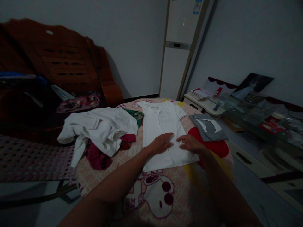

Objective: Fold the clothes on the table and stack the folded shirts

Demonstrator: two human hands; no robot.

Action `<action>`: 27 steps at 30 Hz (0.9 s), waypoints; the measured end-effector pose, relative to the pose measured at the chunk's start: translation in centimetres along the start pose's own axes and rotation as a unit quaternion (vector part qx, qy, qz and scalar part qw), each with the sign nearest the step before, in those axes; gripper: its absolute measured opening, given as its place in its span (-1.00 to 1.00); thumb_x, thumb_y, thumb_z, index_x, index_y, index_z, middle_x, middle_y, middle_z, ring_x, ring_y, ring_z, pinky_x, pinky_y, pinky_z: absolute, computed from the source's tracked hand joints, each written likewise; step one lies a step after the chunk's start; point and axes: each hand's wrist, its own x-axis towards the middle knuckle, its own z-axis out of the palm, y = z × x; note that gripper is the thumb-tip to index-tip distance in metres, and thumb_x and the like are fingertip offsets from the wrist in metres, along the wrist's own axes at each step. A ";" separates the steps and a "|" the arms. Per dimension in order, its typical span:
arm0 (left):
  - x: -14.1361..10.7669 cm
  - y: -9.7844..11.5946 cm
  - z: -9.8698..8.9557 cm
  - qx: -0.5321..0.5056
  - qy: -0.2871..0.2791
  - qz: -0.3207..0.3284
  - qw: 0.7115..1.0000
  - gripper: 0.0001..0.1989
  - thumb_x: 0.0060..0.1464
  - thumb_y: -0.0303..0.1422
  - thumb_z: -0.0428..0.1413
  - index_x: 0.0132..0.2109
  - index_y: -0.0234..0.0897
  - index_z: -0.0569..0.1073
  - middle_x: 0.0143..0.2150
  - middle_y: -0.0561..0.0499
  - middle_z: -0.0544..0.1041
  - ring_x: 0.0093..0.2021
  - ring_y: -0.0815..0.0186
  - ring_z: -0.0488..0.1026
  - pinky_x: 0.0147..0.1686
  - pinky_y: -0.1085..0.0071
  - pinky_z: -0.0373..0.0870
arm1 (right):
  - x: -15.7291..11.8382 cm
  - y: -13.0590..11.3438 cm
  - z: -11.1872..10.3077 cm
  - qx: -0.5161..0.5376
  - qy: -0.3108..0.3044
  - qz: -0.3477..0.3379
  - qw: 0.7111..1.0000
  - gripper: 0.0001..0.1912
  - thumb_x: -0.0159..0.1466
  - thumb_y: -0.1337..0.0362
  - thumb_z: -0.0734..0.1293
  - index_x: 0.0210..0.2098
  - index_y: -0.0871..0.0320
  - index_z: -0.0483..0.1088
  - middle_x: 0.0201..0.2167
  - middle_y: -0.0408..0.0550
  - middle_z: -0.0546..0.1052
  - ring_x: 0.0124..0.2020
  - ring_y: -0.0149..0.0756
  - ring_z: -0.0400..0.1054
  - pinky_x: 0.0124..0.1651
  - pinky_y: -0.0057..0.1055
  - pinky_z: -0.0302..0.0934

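1. White fabric, a short-sleeved shirt (153,124), lies spread in the centre of the frame, its sleeves toward the far side and its hem toward the viewer; a crease line runs down its middle.
2. Left hand (162,143) rests on the lower part of the shirt, open, palm down, fingers pointing right; right hand (189,143) is open too, at the shirt's lower right, its fingers slightly bent and pointing left; the fingertips are near each other but apart.
3. Left of the shirt is a rumpled white garment (101,124), lying over a dark red garment (98,157); a green patterned cloth (139,117) shows between it and the shirt.
4. Right of centre lies a folded grey garment (205,127) with a white patch.
5. Beneath all these is a pink patterned cover (101,179); a cartoon dog (158,197) shows at the bottom centre.
6. Upper left holds a carved wooden seat (68,60); a glass shelf (246,118) stands at the right.
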 end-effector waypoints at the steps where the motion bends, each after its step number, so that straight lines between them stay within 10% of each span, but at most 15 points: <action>1: 0.0 0.0 0.0 -0.007 0.001 0.007 1.000 -0.41 0.39 -0.13 -0.08 0.44 -0.24 0.12 0.38 -0.17 0.34 0.34 0.21 0.31 0.29 0.24 0.28 | -0.1 -0.4 0.5 0.003 -0.060 0.007 0.998 -0.70 0.01 0.36 0.43 -0.23 0.22 0.59 -0.53 -0.12 0.55 -0.49 -0.32 0.44 -0.43 -0.48 0.27; 4: 0.2 0.1 0.0 -0.005 -0.019 0.056 0.998 -0.41 0.38 -0.14 -0.08 0.46 -0.18 0.10 0.35 -0.14 0.38 0.31 0.16 0.34 0.29 0.17 0.27 | -0.1 -0.6 0.9 0.063 -0.158 0.046 0.984 -0.81 0.11 0.25 0.38 -0.34 0.24 0.54 -0.67 -0.20 0.44 -0.66 -0.42 0.31 -0.60 -0.55 0.13; 9: 0.6 0.3 0.0 0.009 -0.021 0.083 0.996 -0.43 0.38 -0.16 -0.08 0.44 -0.20 0.16 0.41 -0.22 0.28 0.37 0.12 0.26 0.29 0.13 0.26 | 2.9 1.2 -0.8 0.158 0.039 0.061 0.985 -0.86 0.18 0.28 0.33 -0.44 0.22 0.46 -0.62 -0.13 0.49 -0.67 -0.46 0.32 -0.62 -0.58 0.17; 14: 0.4 0.5 0.0 0.043 -0.059 0.095 0.993 -0.52 0.39 -0.21 -0.09 0.37 -0.13 0.30 0.45 -0.11 0.22 0.40 0.10 0.23 0.34 0.04 0.16 | 8.4 3.5 -2.2 0.315 0.235 0.132 0.910 -0.81 0.16 0.41 0.32 -0.20 0.20 0.42 -0.54 -0.18 0.50 -0.58 -0.44 0.39 -0.52 -0.56 0.30; 27: 0.1 0.6 -0.1 0.064 -0.102 0.109 0.987 -0.55 0.40 -0.25 -0.11 0.36 0.02 0.30 0.45 0.05 0.23 0.44 0.08 0.14 0.37 -0.05 0.04 | 19.0 5.5 -3.9 0.431 0.325 0.166 0.825 -0.86 0.12 0.39 0.34 -0.28 0.20 0.44 -0.57 -0.19 0.46 -0.55 -0.39 0.35 -0.46 -0.46 0.35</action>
